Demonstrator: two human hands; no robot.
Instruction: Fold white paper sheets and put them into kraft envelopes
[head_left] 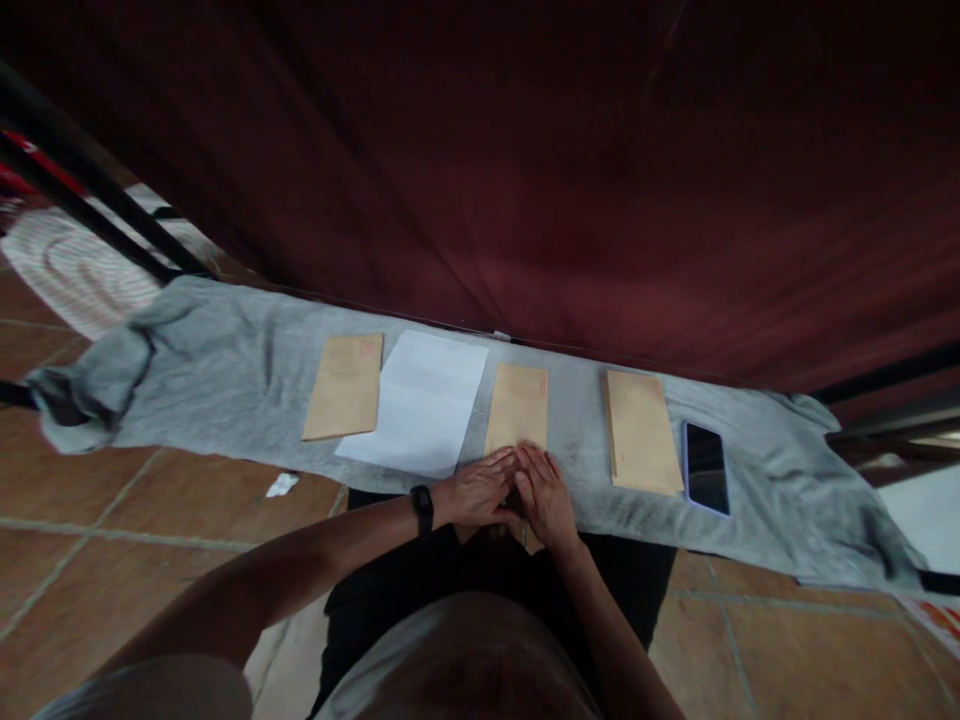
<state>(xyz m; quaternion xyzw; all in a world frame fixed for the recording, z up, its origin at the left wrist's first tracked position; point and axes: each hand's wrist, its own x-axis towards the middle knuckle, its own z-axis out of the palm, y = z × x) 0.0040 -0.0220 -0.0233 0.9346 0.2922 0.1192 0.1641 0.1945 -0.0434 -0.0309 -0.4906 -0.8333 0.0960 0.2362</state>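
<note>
A brown paper envelope (519,395) with small red print lies upright in front of me on the grey cloth. My left hand (484,488), with a black band at its wrist, bends over the envelope's near end. My right hand (546,492) meets it there from the other side, and the fingertips of both touch. The fingers rest on top of the paper, with the thumbs nearer to my body. Parts of brown paper show below the hands; the rest of that end is hidden under them.
To the left lie a white sheet of paper (431,400) and another brown envelope (346,385). On the right are a stack of brown envelopes (643,430) and a phone (706,468). A grey cloth (225,370) covers the narrow surface. Behind it hangs a dark red curtain (525,200).
</note>
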